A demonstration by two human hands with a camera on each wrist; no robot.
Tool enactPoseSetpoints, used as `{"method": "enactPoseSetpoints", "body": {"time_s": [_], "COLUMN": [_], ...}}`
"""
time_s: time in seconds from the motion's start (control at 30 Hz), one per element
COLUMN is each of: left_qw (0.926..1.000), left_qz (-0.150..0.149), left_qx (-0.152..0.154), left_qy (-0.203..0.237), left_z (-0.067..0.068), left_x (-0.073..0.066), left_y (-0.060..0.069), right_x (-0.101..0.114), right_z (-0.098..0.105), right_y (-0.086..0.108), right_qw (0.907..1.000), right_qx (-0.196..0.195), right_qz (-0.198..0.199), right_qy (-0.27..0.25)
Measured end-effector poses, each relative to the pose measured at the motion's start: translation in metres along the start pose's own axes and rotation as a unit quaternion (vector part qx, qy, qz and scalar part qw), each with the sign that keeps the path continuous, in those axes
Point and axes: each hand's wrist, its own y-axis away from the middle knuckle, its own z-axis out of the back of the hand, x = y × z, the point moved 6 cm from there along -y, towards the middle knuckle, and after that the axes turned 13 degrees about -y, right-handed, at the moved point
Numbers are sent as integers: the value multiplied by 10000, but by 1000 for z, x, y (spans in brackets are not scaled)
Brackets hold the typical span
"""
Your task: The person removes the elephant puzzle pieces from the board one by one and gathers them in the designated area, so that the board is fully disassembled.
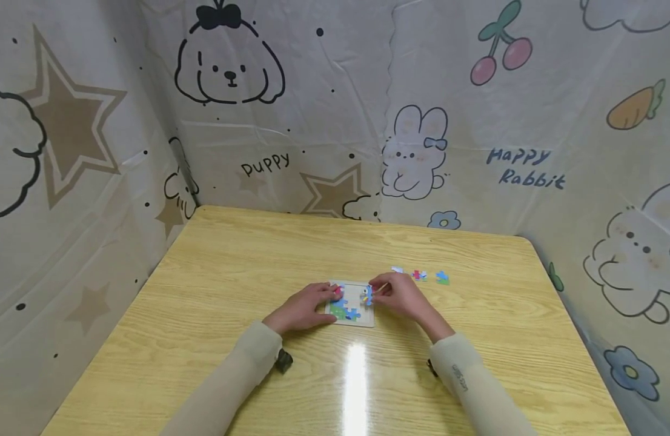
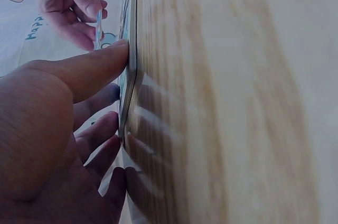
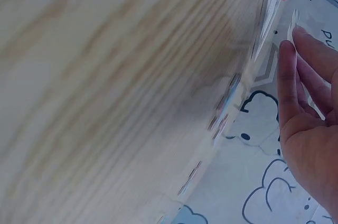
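In the head view a small jigsaw puzzle board [image 1: 366, 322] lies on the table, partly filled with colourful pieces along its left and near sides. My left hand [image 1: 304, 307] rests at the board's left side, its thumb and fingers touching the board. The left wrist view shows that thumb [image 2: 100, 68] stretched to the board's edge [image 2: 133, 34]. Between thumb and fingers, my right hand [image 1: 401, 295] pinches a blue puzzle piece [image 1: 366, 295] above the board's right part. In the right wrist view the pinched piece [image 3: 293, 26] appears edge-on, apart from the board.
Loose puzzle pieces lie beyond the right hand: a pale one [image 1: 397, 269], red-and-blue ones [image 1: 419, 275] and a blue-green one [image 1: 443, 278]. The wooden table [image 1: 248, 260] meets a printed cloth [image 1: 335, 121] at its back and sides.
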Motion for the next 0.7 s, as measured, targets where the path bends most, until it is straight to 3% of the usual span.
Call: {"method": "enactPoseSetpoints", "body": {"time_s": [0.17, 0.5, 0.7], "left_qw": [10000, 10000, 10000], "left_qz": [-11, -64, -16], "left_qx": [-4, -60, -39], "left_qy": [-17, 13, 51], "left_z": [-1, -1, -1], "left_x": [0, 0, 0], "left_y": [1, 1, 1], "right_x": [-5, -23, -30], "right_z": [9, 30, 46], "right_y": [6, 17, 26], "right_qw": [9999, 9993, 9986], "right_qx": [-65, -287, -491], "right_qz": [81, -219, -173], "right_qy": [20, -75, -52]}}
